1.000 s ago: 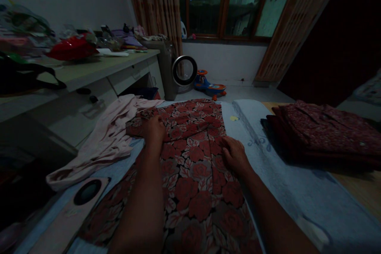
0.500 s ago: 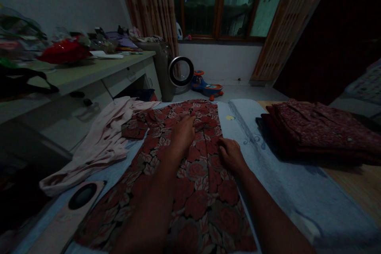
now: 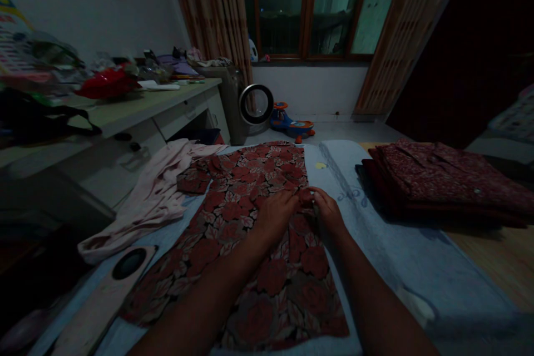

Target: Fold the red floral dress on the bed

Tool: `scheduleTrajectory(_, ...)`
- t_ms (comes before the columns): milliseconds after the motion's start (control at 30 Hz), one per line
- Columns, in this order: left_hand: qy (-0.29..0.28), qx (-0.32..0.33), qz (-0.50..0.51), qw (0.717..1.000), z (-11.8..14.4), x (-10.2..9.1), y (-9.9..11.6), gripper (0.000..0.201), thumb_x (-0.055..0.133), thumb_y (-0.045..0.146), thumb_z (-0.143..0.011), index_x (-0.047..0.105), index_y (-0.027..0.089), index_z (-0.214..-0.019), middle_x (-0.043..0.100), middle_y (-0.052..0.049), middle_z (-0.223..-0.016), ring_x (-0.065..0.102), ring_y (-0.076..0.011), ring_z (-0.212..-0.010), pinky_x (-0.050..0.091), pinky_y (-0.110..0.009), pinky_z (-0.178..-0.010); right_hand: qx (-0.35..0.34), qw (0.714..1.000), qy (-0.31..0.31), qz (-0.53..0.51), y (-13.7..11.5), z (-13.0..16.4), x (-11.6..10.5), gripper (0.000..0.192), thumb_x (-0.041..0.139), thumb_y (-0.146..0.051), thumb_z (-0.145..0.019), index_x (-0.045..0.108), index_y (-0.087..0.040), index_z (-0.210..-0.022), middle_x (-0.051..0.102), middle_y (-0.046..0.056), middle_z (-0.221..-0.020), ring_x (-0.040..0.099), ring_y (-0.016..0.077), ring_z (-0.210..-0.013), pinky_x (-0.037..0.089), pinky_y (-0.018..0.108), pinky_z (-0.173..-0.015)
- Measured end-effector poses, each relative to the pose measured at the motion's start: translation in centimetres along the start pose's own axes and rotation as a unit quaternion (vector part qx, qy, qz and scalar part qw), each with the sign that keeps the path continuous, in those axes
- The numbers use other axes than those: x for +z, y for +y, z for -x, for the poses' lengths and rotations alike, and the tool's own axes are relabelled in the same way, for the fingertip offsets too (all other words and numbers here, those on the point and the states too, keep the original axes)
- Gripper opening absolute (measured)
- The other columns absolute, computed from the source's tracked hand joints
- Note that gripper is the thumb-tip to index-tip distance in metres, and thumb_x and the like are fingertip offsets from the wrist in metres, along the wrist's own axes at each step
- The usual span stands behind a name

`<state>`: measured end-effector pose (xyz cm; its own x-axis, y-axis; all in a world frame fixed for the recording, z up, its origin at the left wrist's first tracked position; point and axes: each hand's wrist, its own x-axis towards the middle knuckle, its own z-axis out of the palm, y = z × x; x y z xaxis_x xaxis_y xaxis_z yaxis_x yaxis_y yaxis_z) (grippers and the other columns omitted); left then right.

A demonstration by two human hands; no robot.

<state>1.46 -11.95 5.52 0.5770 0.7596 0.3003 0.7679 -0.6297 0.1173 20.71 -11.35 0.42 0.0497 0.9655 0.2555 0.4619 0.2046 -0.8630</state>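
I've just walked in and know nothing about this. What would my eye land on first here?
Probably the red rose-patterned garment spread mid-picture on a blue cloth, with the left hand and right hand close together near its right edge. Then, perhaps, the folded stack of dark red clothes at the right, and the blue-and-orange ride-on toy on the floor below the window.
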Motion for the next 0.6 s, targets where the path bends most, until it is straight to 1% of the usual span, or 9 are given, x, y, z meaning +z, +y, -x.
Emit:
scheduleTrajectory(33, 0.009, 0.012, -0.012, 1.000, 0.5, 0.2, 0.1, 0.028, 0.047, 0.019, -0.099, 0.061, 0.023, -0.124, 0.063, -0.009, -0.128, 0.060, -0.0236, -0.110, 0.049, -0.036, -0.093, 0.012, 0.998, -0.006, -0.058, -0.1, 0.0, 0.1, 0.054, 0.033, -0.053, -0.096, 0.060, -0.019, -0.129, 0.073, 0.007, -0.096, 0.065, 0.0215, -0.084, 0.052, 0.035, -0.076)
scheduleTrajectory(100, 0.023, 0.034, -0.034, 0.999, 1.5, 0.6, 0.4, 0.030, 0.048, 0.021, -0.100, 0.057, 0.023, -0.129, 0.060, -0.009, -0.134, 0.060, -0.0240, -0.109, 0.049, -0.037, -0.090, 0.040, 0.985, -0.010, -0.165, -0.4, 0.1, 0.2, 0.058, 0.043, -0.062, -0.091, 0.060, -0.020, -0.126, 0.071, 0.004, -0.082, 0.059, 0.0175, -0.065, 0.047, 0.029, -0.061)
scheduleTrajectory(200, 0.026, 0.070, -0.053, 0.996, 2.7, 0.8, 0.8, 0.033, 0.048, 0.020, -0.100, 0.054, 0.022, -0.133, 0.059, -0.010, -0.136, 0.060, -0.0240, -0.108, 0.049, -0.038, -0.089, 0.067, 0.966, -0.043, -0.247, -0.9, 0.2, 0.1, 0.061, 0.053, -0.066, -0.084, 0.061, -0.020, -0.124, 0.063, -0.001, -0.070, 0.046, 0.0119, -0.050, 0.034, 0.024, -0.048)
scheduleTrajectory(267, 0.028, 0.093, -0.055, 0.994, 3.3, 0.8, 1.1, 0.034, 0.046, 0.020, -0.101, 0.053, 0.023, -0.133, 0.060, -0.010, -0.136, 0.060, -0.0236, -0.108, 0.048, -0.038, -0.089, 0.078, 0.958, -0.079, -0.264, -1.3, 0.3, -0.1, 0.058, 0.057, -0.064, -0.083, 0.064, -0.020, -0.119, 0.056, -0.004, -0.063, 0.040, 0.0102, -0.047, 0.028, 0.023, -0.046)
scheduleTrajectory(300, 0.030, 0.104, -0.054, 0.993, 3.6, 0.8, 1.2, 0.034, 0.045, 0.020, -0.101, 0.052, 0.023, -0.134, 0.060, -0.010, -0.136, 0.060, -0.0233, -0.107, 0.048, -0.038, -0.089, 0.078, 0.957, -0.096, -0.261, -1.4, 0.3, -0.2, 0.054, 0.060, -0.062, -0.082, 0.066, -0.020, -0.115, 0.054, -0.005, -0.061, 0.040, 0.0098, -0.048, 0.028, 0.023, -0.047)
scheduleTrajectory(400, 0.041, 0.120, -0.043, 0.991, 4.6, 1.2, 1.3, 0.042, 0.044, 0.018, -0.101, 0.045, 0.025, -0.142, 0.058, -0.009, -0.138, 0.060, -0.0232, -0.108, 0.048, -0.038, -0.089, 0.063, 0.959, -0.131, -0.245, -1.6, 0.4, -0.5, 0.038, 0.071, -0.051, -0.076, 0.070, -0.020, -0.098, 0.060, -0.003, -0.070, 0.050, 0.0110, -0.058, 0.036, 0.023, -0.054)
scheduleTrajectory(467, 0.043, 0.097, -0.036, 0.994, 5.2, 1.4, 1.2, 0.047, 0.047, 0.015, -0.099, 0.041, 0.026, -0.145, 0.057, -0.008, -0.139, 0.059, -0.0235, -0.110, 0.048, -0.038, -0.091, 0.066, 0.956, -0.146, -0.245, -1.4, 0.4, -0.6, 0.033, 0.074, -0.046, -0.072, 0.069, -0.020, -0.091, 0.062, -0.002, -0.075, 0.053, 0.0120, -0.062, 0.039, 0.024, -0.057)
scheduleTrajectory(500, 0.042, 0.073, -0.035, 0.996, 5.5, 1.5, 1.1, 0.050, 0.048, 0.013, -0.097, 0.041, 0.025, -0.145, 0.057, -0.008, -0.139, 0.058, -0.0239, -0.111, 0.048, -0.039, -0.092, 0.075, 0.954, -0.149, -0.249, -1.3, 0.5, -0.7, 0.032, 0.074, -0.046, -0.072, 0.069, -0.020, -0.090, 0.061, -0.003, -0.072, 0.052, 0.0116, -0.060, 0.038, 0.023, -0.056)
scheduleTrajectory(600, 0.030, -0.030, -0.037, 0.998, 6.4, 1.4, 0.5, 0.052, 0.053, 0.007, -0.089, 0.047, 0.022, -0.138, 0.058, -0.008, -0.136, 0.058, -0.0256, -0.112, 0.048, -0.040, -0.093, 0.090, 0.952, -0.144, -0.254, -1.3, 0.5, -0.6, 0.031, 0.069, -0.049, -0.075, 0.068, -0.020, -0.088, 0.056, -0.004, -0.064, 0.043, 0.0096, -0.051, 0.031, 0.023, -0.049)
